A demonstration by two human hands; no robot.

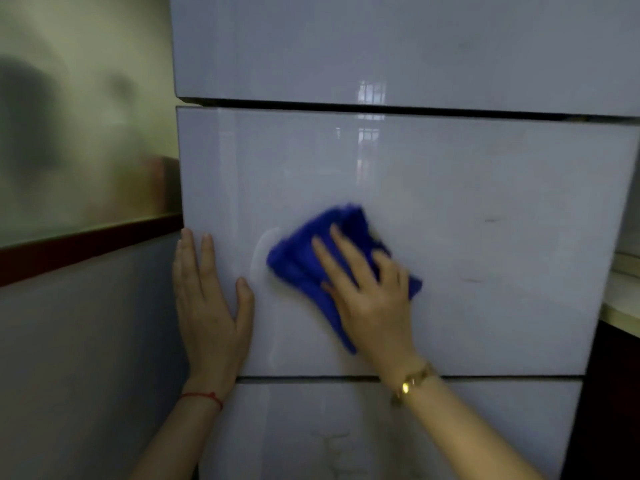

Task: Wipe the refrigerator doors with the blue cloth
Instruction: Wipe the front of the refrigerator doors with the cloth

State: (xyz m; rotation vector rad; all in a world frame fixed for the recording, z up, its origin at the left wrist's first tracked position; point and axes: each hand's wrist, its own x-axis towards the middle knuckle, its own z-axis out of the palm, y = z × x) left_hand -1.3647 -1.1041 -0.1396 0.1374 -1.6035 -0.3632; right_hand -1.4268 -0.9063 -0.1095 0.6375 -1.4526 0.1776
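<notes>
A glossy white refrigerator fills the view, with an upper door [398,46], a middle door [467,202] and a lower door [311,427] split by dark horizontal gaps. My right hand [370,292] presses a crumpled blue cloth [301,258] flat against the middle door, left of its centre, fingers spread over it. My left hand [207,306] lies flat and empty on that door's left edge, fingers together and pointing up. A wet smear shows on the door between the two hands.
A grey wall panel [79,358] with a dark red strip [86,247] above it stands to the left of the refrigerator. A pale countertop edge [623,296] over a dark cabinet sits at the right. Faint dark marks [491,221] dot the middle door's right half.
</notes>
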